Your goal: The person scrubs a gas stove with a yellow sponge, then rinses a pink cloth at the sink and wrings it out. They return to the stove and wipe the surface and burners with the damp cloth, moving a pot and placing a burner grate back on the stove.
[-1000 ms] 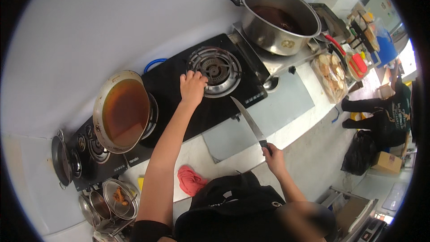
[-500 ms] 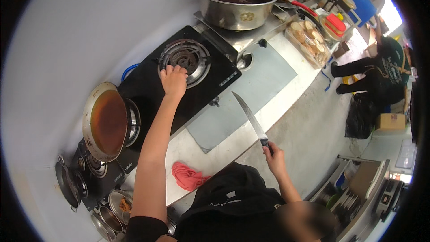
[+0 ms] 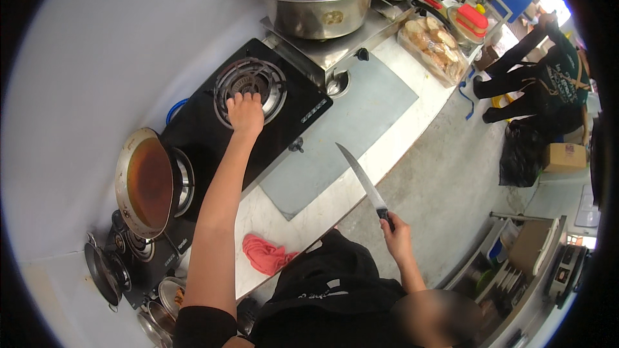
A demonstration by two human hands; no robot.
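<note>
My right hand [image 3: 397,231] is wrapped round the black handle of a long, curved-blade knife [image 3: 364,178]. The blade slants up and left, above the counter's front edge. My left arm stretches over the black gas hob [image 3: 209,138]. There my left hand [image 3: 245,113] has its fingers curled over the near rim of the round burner grate [image 3: 271,109]; the fingertips are partly hidden. Left of that hand, a wide pan [image 3: 151,187] of reddish-brown liquid sits on the hob's other burner.
A big steel pot [image 3: 316,18] of dark liquid stands at the far end, near a bag of sliced bread [image 3: 433,48]. A red cloth [image 3: 265,254] lies on the white counter by a grey mat [image 3: 342,145]. Another person [image 3: 554,84] stands at the far right.
The view has shifted slightly, so the counter sits further left. My left hand has moved rightward along the burner's near rim. The knife stays in my right hand, nearly unmoved.
</note>
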